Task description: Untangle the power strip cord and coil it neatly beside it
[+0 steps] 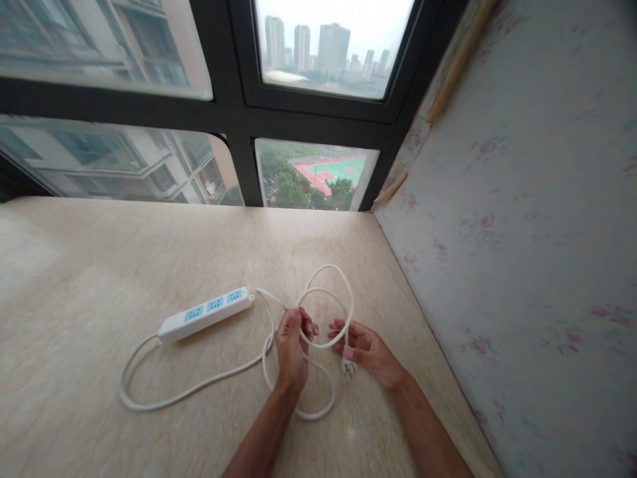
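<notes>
On the marble-patterned windowsill (89, 265), a white power strip (174, 325) lies beside the person's left hand (292, 342), its fingers closed on the looped cord (352, 305). The right hand (372, 350) is half-curled by the plug (349, 365) — whether gripping it, I can't tell. Best, I'd judge, to keep the cord slack and evenly curved — no twists.

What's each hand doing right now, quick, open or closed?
Left hand: closed, holding the white cord.
Right hand: loosely curled at the cord by the plug; whether it's gripping can't be told.
</notes>
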Tool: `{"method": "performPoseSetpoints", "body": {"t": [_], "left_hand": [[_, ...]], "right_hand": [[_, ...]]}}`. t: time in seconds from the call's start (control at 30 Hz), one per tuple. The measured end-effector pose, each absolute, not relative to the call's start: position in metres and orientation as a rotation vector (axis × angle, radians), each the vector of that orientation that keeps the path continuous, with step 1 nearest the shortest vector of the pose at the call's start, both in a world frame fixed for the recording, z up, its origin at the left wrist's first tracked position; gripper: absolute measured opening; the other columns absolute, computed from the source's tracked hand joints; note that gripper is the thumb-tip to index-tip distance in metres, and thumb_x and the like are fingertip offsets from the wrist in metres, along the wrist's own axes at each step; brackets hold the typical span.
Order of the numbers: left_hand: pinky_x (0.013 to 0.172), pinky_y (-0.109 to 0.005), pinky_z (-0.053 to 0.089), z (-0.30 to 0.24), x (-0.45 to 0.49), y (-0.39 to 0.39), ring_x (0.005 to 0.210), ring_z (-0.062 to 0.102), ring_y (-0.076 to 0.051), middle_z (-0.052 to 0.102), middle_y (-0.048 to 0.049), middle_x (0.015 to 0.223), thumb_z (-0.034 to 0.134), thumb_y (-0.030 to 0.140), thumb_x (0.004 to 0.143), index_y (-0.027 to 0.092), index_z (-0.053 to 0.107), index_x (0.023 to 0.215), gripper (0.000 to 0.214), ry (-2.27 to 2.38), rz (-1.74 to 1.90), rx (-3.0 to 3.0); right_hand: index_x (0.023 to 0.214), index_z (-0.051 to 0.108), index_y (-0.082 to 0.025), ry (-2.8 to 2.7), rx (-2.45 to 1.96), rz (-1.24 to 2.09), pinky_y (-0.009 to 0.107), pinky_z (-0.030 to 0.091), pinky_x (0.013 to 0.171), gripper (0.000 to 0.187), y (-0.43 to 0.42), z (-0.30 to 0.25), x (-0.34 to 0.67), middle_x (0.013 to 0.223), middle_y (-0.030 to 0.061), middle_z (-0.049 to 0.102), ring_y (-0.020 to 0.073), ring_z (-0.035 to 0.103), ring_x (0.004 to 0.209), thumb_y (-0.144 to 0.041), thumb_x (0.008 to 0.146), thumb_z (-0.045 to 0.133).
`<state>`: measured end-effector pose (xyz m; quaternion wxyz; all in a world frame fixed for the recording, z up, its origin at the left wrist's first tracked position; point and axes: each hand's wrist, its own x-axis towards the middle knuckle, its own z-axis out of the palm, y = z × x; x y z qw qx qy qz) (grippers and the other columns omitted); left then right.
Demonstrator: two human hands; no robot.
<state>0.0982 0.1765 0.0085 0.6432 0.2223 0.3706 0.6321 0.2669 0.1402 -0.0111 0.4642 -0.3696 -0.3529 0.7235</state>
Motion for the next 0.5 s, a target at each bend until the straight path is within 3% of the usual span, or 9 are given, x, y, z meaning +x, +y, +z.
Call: {"method": "performPoseSetpoints", "body": {"t": [0.13, 0.27, 0.37, 0.5], "left_hand": [[0.058, -0.023, 0.04, 0.008, 0.099, 0.179, 0.058, 0.045, -0.008, 0.043, 0.0015, 0.065, 0.066, 0.052, 0.078, 0.014, 0.047, 0.071, 0.043, 0.823, 1.484, 0.468], [0.061, -0.022, 0.039, 0.0, 0.098, 0.177, 0.062, 0.046, -0.009, 0.045, 0.0, 0.069, 0.059, 0.05, 0.085, 0.014, 0.049, 0.074, 0.039, 0.862, 1.476, 0.571], [0.065, -0.022, 0.04, -0.002, 0.098, 0.174, 0.066, 0.047, -0.009, 0.048, -0.0012, 0.073, 0.057, 0.051, 0.086, 0.014, 0.051, 0.076, 0.039, 0.872, 1.454, 0.605], [0.066, -0.023, 0.042, 0.001, 0.099, 0.174, 0.072, 0.052, -0.011, 0.053, -0.0024, 0.078, 0.059, 0.055, 0.083, 0.014, 0.056, 0.089, 0.041, 0.848, 1.393, 0.583]], "right_hand": [[0.117, 0.066, -0.023, -1.013, -1.018, 1.8, 0.037, 0.04, 0.102, 0.043, 0.14, -0.017, 0.27, 0.116, 0.0097, 0.063, 0.0181, 0.061, 0.106, -0.026, 0.075, 0.076], [0.109, 0.069, -0.02, -0.997, -1.036, 1.683, 0.037, 0.05, 0.086, 0.033, 0.14, -0.02, 0.264, 0.097, 0.0092, 0.069, 0.0182, 0.066, 0.087, -0.03, 0.078, 0.072], [0.115, 0.065, -0.026, -0.742, -0.964, 1.63, 0.039, 0.055, 0.074, 0.038, 0.141, -0.016, 0.25, 0.094, 0.0049, 0.068, 0.018, 0.065, 0.081, -0.03, 0.077, 0.073], [0.12, 0.06, -0.027, -0.556, -0.941, 1.589, 0.038, 0.058, 0.071, 0.045, 0.145, -0.007, 0.229, 0.099, 0.0049, 0.066, 0.018, 0.065, 0.082, -0.03, 0.077, 0.074]]}}
